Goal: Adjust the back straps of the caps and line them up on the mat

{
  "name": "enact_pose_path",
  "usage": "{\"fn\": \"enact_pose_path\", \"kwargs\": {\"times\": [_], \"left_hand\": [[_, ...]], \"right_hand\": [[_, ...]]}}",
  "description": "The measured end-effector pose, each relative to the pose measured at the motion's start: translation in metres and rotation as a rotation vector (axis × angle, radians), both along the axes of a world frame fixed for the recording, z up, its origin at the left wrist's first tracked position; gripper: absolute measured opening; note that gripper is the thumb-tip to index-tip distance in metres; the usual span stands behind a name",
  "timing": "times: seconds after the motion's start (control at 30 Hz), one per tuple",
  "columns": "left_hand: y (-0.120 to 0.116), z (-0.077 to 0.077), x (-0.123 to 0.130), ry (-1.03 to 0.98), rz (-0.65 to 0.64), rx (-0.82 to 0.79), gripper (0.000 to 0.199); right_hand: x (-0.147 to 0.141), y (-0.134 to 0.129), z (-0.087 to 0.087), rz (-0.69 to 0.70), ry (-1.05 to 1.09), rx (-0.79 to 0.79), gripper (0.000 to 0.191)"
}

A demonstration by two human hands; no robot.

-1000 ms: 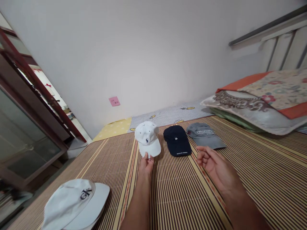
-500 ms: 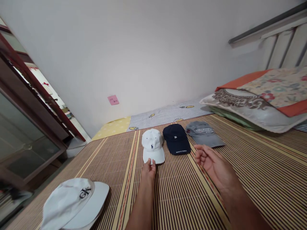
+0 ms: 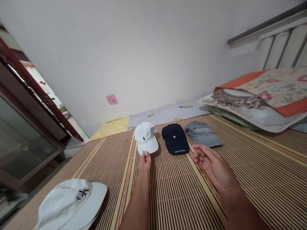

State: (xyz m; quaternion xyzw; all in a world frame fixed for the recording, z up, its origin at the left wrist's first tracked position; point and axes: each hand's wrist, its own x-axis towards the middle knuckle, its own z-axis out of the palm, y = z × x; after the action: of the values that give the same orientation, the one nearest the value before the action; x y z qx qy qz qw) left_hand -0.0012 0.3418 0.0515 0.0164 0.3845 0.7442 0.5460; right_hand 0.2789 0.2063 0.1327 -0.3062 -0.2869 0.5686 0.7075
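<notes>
My left hand (image 3: 144, 161) pinches the brim of a white baseball cap (image 3: 145, 134) with a small dark emblem, thumb on top. The cap seems slightly raised off the striped mat. To its right lies a navy baseball cap (image 3: 174, 139) with white lettering, brim towards me. Beside that one rests a grey baseball cap (image 3: 202, 134), its brim pointing right. Just in front of these two hovers my right hand (image 3: 212, 164), palm turned inward, fingers loosely bent and holding nothing. Another white baseball cap (image 3: 72, 203) with black "CK" letters sits at the lower left.
A striped bamboo mat (image 3: 177, 198) covers the bed. Pillows (image 3: 249, 102) are piled at the right below a white headboard (image 3: 280, 48). Against the wall runs checked fabric (image 3: 163, 115). A pink note (image 3: 111, 99) sticks to the wall; a glass-panelled door (image 3: 24, 140) stands left.
My left hand has carried the white cap with the small emblem up and left, widening its distance from the navy cap. My right hand has hardly moved.
</notes>
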Motion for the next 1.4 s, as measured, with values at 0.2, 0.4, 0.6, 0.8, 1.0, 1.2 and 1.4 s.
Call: {"fn": "enact_pose_path", "kwargs": {"times": [0.2,0.4,0.6,0.8,1.0,1.2,1.4], "left_hand": [[0.005,-0.006,0.013,0.003,-0.019,-0.169,0.029],[-0.001,-0.007,0.01,0.045,-0.047,-0.238,0.028],[-0.013,-0.006,0.008,0.094,-0.04,-0.266,0.033],[-0.022,-0.007,0.011,0.117,-0.05,-0.264,0.028],[-0.033,-0.002,0.022,0.091,-0.104,-0.255,0.03],[-0.062,-0.006,0.074,-0.014,-0.315,-0.269,0.027],[-0.062,-0.006,0.134,-0.114,-0.469,-0.269,0.019]], "right_hand": [[0.001,0.0,-0.002,0.0,0.013,-0.001,0.037],[0.001,-0.001,-0.001,0.014,0.023,-0.012,0.034],[0.001,-0.001,0.0,0.014,0.008,-0.001,0.034],[0.001,-0.001,0.0,0.019,0.007,-0.001,0.034],[0.001,-0.001,0.0,0.005,-0.005,0.025,0.031],[0.004,-0.003,0.003,-0.024,0.019,0.021,0.029],[0.01,-0.004,0.008,-0.075,0.044,0.01,0.027]]}}
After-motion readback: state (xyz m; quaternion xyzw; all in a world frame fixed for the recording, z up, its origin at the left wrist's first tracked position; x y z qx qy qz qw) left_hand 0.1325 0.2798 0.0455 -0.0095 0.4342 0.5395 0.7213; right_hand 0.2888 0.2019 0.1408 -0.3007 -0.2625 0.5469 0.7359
